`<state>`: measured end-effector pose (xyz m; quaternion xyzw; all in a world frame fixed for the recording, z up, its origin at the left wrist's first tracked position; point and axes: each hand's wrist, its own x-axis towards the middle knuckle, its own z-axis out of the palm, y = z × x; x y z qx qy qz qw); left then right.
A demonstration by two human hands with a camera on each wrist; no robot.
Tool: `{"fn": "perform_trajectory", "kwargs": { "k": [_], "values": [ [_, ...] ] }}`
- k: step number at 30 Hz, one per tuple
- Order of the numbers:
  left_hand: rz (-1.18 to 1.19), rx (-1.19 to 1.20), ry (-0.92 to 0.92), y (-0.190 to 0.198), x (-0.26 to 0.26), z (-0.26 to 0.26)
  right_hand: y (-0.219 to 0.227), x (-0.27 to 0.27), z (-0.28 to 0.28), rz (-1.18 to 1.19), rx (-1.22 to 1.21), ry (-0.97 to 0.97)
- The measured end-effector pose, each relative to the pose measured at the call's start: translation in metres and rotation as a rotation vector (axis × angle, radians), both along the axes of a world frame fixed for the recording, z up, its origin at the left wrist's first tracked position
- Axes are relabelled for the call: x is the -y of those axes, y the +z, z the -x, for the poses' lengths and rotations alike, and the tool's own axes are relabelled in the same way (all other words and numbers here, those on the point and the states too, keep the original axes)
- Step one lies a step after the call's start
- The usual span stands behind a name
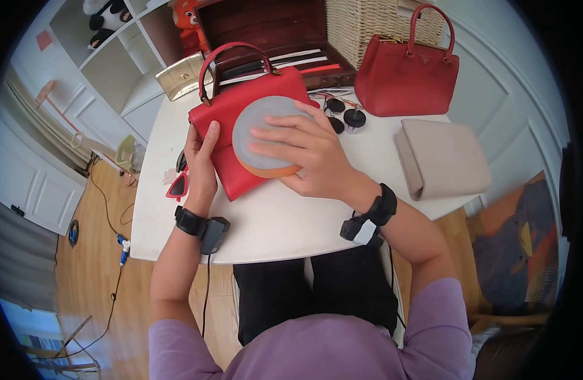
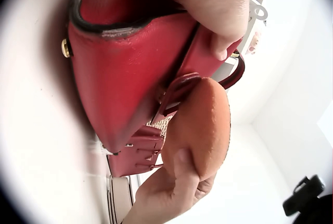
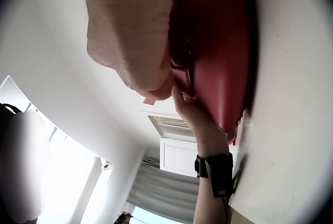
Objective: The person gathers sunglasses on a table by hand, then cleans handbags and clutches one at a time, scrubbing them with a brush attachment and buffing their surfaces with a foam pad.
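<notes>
A red handbag (image 1: 223, 166) with a top handle stands tilted on the white table. My left hand (image 1: 201, 161) grips its left side, thumb on the front flap and fingers behind. In my right hand (image 1: 316, 152) is a round sponge pad (image 1: 246, 120), grey on its upper face and orange beneath. The fingers spread over the grey face, while the left wrist view shows the thumb (image 2: 183, 169) on the orange side. The pad overlaps the bag's front in the head view. Scuffed dark edging (image 2: 112, 30) shows on the bag's near side.
A second red handbag (image 1: 405, 79) stands at the back right, a beige clutch (image 1: 446, 158) on the right. Sunglasses (image 1: 177, 185) lie left of my left hand. Behind are dark round pieces (image 1: 354, 118), a gold purse (image 1: 182, 77) and an open brown case (image 1: 259, 28) holding strips.
</notes>
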<state>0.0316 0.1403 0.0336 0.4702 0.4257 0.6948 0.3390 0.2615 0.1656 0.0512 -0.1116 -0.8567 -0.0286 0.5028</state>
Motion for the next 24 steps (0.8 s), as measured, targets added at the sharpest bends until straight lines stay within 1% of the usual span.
{"fn": "perform_trajectory", "kwargs": {
  "k": [2,4,5,7,8,10,12,14,15,16,17,19,20,21,23,24],
  "values": [
    [-0.019,-0.065,0.008,-0.002,0.0,0.001,0.001,0.002,-0.002,-0.003,-0.005,0.031],
    [-0.025,-0.064,0.003,0.0,0.002,0.0,0.0,0.005,-0.003,0.072,0.006,0.066],
    [-0.032,-0.061,0.001,0.001,0.003,-0.001,0.001,0.006,-0.002,0.073,0.005,0.062],
    [-0.033,-0.044,-0.001,0.001,0.002,-0.003,0.003,0.008,-0.001,0.018,-0.019,0.0],
    [-0.036,-0.026,0.0,0.001,0.002,-0.004,0.003,0.008,0.0,0.017,-0.019,-0.001],
    [-0.04,-0.007,-0.006,0.001,0.001,-0.006,0.004,0.007,0.002,0.033,-0.036,-0.078],
    [-0.048,0.013,-0.008,0.001,0.001,-0.005,0.005,0.007,-0.001,0.032,0.006,-0.055],
    [-0.042,-0.028,-0.003,-0.001,0.0,-0.002,0.008,0.005,-0.005,0.032,0.051,-0.03],
    [-0.042,-0.026,0.0,-0.003,-0.001,-0.001,0.009,0.005,-0.006,0.008,-0.01,0.003],
    [-0.065,-0.074,-0.008,-0.004,-0.002,0.0,0.01,0.005,-0.007,-0.013,-0.072,0.035],
    [-0.089,-0.122,-0.016,-0.004,-0.001,0.001,0.013,0.006,-0.008,-0.012,-0.072,0.038],
    [-0.136,-0.144,-0.041,-0.001,0.003,-0.002,0.024,0.003,-0.008,-0.141,-0.225,-0.082],
    [-0.128,-0.147,-0.039,0.0,0.004,-0.004,0.026,-0.002,-0.008,-0.167,-0.223,-0.157],
    [-0.119,-0.151,-0.038,0.0,0.004,-0.005,0.03,-0.004,-0.006,-0.178,-0.221,-0.15],
    [-0.115,-0.155,-0.052,0.001,0.006,-0.005,0.04,-0.006,-0.002,-0.244,-0.18,-0.259],
    [-0.114,-0.143,-0.08,-0.001,0.005,-0.005,0.045,-0.003,0.001,-0.267,-0.112,-0.328]
  ]
}}
